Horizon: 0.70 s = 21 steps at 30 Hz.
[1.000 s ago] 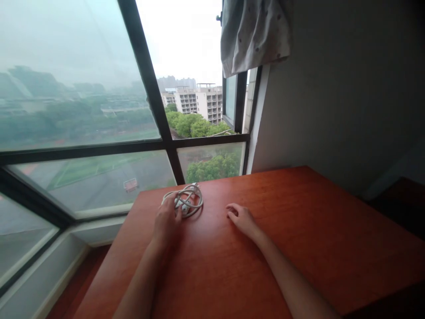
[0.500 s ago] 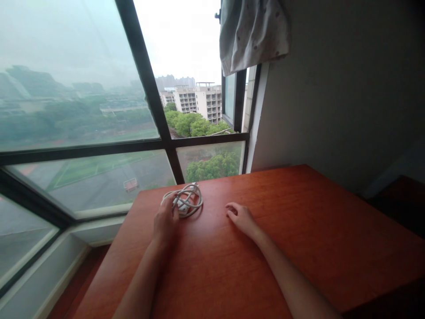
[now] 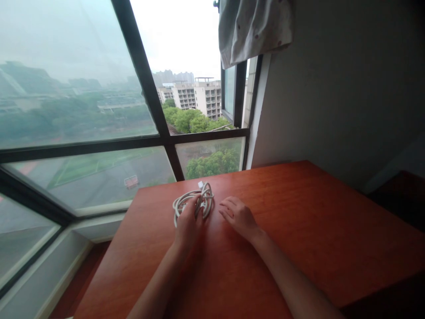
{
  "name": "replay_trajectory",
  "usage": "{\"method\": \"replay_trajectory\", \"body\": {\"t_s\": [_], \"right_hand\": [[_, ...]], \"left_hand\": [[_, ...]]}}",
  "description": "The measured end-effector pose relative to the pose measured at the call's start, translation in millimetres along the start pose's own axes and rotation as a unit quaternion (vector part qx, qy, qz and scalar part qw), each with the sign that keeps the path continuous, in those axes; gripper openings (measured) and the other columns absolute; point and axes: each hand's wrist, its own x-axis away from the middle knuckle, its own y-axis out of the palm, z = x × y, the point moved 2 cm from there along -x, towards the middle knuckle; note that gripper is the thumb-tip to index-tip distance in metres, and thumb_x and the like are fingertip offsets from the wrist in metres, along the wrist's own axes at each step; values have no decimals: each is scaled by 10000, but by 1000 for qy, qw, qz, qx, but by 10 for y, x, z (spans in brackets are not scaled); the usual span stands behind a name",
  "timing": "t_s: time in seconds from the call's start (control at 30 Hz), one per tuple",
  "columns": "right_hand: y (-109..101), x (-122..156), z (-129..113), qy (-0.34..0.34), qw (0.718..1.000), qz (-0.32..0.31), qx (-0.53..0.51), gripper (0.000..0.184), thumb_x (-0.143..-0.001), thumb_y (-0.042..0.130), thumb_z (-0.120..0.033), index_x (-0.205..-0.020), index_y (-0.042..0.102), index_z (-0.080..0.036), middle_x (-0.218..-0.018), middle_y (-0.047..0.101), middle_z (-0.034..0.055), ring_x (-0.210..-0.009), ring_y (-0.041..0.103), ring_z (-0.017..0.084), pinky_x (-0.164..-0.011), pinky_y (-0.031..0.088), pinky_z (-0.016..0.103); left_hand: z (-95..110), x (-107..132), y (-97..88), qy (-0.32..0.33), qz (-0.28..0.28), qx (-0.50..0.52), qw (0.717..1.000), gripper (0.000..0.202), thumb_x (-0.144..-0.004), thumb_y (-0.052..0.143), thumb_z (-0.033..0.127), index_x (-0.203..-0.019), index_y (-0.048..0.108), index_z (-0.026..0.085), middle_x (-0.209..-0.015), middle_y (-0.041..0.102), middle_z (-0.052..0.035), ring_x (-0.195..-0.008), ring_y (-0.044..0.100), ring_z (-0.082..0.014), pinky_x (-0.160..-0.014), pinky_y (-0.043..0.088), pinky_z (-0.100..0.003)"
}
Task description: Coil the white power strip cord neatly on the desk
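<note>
A white extension cord [image 3: 179, 205], its cable looped into a loose bundle, is at the far left part of the wooden table. My left hand [image 3: 188, 223] is closed on the cable loops, with its fingers partly hidden among them. The white plug [image 3: 201, 184] pokes up at the back of the bundle, and the socket block is mostly covered by my hand and the loops. Just right of the bundle, my right hand [image 3: 239, 217] hovers near the tabletop, empty, its fingers slightly bent and apart.
The reddish-brown wooden table [image 3: 282, 230] reaches its far edge close to the dark window frame [image 3: 171, 153]. A pale curtain [image 3: 254, 31] hangs above, beside a grey wall [image 3: 332, 88]. Part of the window stands ajar.
My left hand has moved right with the extension cord's loops, bringing the bundle closer to my right hand. My right hand's fingers have spread from a curl.
</note>
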Motion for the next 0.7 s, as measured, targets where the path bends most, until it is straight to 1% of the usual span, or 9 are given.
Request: {"method": "replay_trajectory", "body": {"t_s": [0.07, 0.13, 0.3, 0.47, 0.63, 0.7], "right_hand": [[-9, 0, -21, -11, 1000, 4, 16, 232, -912, 562, -283, -1122, 644, -228, -1125, 638, 93, -1052, 571, 235, -938, 457, 356], [-26, -2, -28, -20, 999, 4, 29, 245, -918, 554, -285, -1144, 630, -229, -1138, 629, 95, -1067, 556, 242, -940, 457, 368], [-94, -7, -15, -16, 997, -8, 75, 197, -964, 476, -289, -1036, 648, -225, -1022, 652, 87, -996, 567, 232, -870, 450, 322], [-136, -5, 23, -3, 992, -1, 126, 170, -963, 491, -299, -979, 647, -233, -974, 660, 71, -946, 573, 211, -791, 421, 274], [-154, 2, 58, -14, 988, 11, 156, 196, -972, 492, -311, -901, 653, -226, -887, 671, 46, -858, 598, 179, -727, 388, 252], [-166, 1, 68, -20, 986, 11, 167, 219, -975, 488, -326, -882, 656, -220, -863, 675, 46, -844, 603, 178, -720, 380, 252]], "left_hand": [[80, 42, 70, 12, -13, 25, 1000, 381, -908, 465, 225, -1287, 499, 243, -1284, 612, -85, -1211, 561, -250, -1034, 459, -432], [152, 80, 117, 22, -26, 46, 998, 388, -904, 468, 214, -1290, 493, 249, -1289, 607, -79, -1216, 556, -246, -1033, 462, -422], [288, 135, 160, 33, -51, 81, 995, 378, -902, 489, 190, -1276, 498, 236, -1276, 612, -84, -1188, 571, -235, -1017, 465, -387], [329, 152, 164, 30, -58, 110, 992, 376, -897, 505, 178, -1269, 504, 235, -1280, 609, -88, -1186, 569, -234, -997, 475, -385], [349, 179, 169, 19, -66, 131, 989, 371, -902, 523, 197, -1272, 515, 227, -1208, 647, -93, -1105, 622, -234, -931, 513, -383], [363, 186, 174, 18, -74, 130, 989, 374, -905, 523, 195, -1277, 510, 226, -1205, 650, -94, -1106, 623, -232, -934, 512, -382]]}}
